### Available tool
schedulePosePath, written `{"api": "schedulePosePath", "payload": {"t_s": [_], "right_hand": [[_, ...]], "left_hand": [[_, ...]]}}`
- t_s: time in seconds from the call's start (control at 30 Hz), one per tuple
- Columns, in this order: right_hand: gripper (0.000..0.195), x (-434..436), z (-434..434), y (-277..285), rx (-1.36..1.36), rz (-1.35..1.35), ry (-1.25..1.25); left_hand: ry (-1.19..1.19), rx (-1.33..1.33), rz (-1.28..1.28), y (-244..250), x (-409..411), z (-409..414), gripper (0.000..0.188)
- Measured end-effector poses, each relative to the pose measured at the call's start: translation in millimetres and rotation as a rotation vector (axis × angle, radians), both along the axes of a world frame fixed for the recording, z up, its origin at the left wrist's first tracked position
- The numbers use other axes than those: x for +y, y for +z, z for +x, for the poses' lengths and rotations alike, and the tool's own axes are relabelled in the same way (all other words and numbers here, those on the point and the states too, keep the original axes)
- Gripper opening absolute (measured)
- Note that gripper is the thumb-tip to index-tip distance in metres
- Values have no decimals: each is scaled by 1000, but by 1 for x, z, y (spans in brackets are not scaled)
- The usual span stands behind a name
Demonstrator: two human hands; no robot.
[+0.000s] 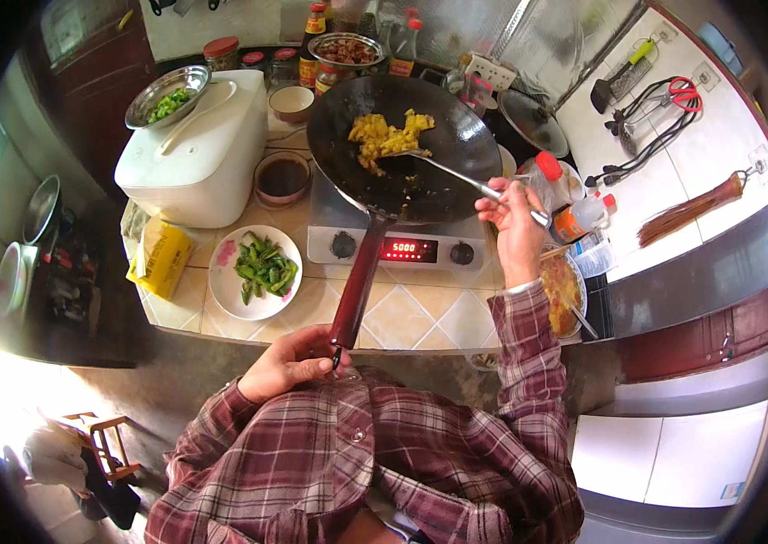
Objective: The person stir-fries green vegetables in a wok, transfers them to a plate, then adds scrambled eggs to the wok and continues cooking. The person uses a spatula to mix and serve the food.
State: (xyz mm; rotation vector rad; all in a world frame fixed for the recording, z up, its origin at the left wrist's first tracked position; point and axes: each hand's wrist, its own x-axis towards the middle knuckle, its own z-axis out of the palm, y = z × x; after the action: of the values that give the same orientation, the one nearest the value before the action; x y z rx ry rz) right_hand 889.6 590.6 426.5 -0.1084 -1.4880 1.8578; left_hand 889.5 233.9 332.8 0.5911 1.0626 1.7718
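Note:
My right hand (514, 221) grips the handle of a metal spatula (455, 178), whose head rests in yellow scrambled egg (390, 138) in a black wok (452, 122). The wok sits on an electric cooktop (329, 234) with a lit red display. Its dark red handle (362, 285) points towards me, and my left hand (295, 364) is at the handle's end, by the hanging loop; how firmly its fingers hold it is hard to tell. Left of the handle, a white plate (219, 299) bears cooked green peppers (265, 265). A bowl of dark liquid (282, 178) stands left of the wok.
A white rice cooker (187, 170) carries a metal bowl of chopped greens (170, 102) and a pale spoon (197, 115). Beside it lies a yellow packet (163, 258). Bottles and jars line the back. At right stand a water bottle (584, 216) and a dish of food (560, 292).

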Motion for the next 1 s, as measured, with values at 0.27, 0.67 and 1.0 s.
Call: {"api": "schedulePosePath", "payload": {"t_s": [0.27,0.67,1.0], "right_hand": [[27,-15,62,36,-122,153,-185],[37,-14,105,105,-129,366,-121],[31,-22,48,53,-113,253,-203]], "left_hand": [[-24,65,20,-4,-10,-4,51],[39,-26,-8,-10,-29,2,45],[17,59,-67,-3,-30,4,44]]}}
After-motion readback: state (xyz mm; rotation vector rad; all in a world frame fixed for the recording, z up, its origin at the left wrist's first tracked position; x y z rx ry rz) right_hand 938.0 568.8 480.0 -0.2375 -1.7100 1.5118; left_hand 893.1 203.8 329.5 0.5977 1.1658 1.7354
